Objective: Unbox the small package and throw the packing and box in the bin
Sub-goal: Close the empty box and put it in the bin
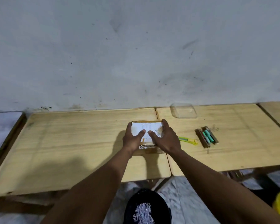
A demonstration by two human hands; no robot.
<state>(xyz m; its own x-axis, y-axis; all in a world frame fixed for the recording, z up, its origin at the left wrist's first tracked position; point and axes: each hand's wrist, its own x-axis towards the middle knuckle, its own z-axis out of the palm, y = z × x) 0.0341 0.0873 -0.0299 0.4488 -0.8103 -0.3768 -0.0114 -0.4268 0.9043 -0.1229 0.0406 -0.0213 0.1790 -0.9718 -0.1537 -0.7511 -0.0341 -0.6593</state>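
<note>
So the small package [149, 135] lay flat, label up, long side running left-right, right over the seam between two wooden tabletops [74, 143]. Loads of bare wood to its left. My left hand [132, 139] and right hand [166, 139] clamped its ends, thumbs on top. Bin [146, 207] sat below, between my arms.

Box [146, 131] on table [71, 143], cutter [188, 140] to its right

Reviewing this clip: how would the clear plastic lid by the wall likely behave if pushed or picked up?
The clear lid looks thin and hollow, so probably very light and somewhat flexible. Resting flat on the table, it would likely slide rather than roll or tip.
</note>
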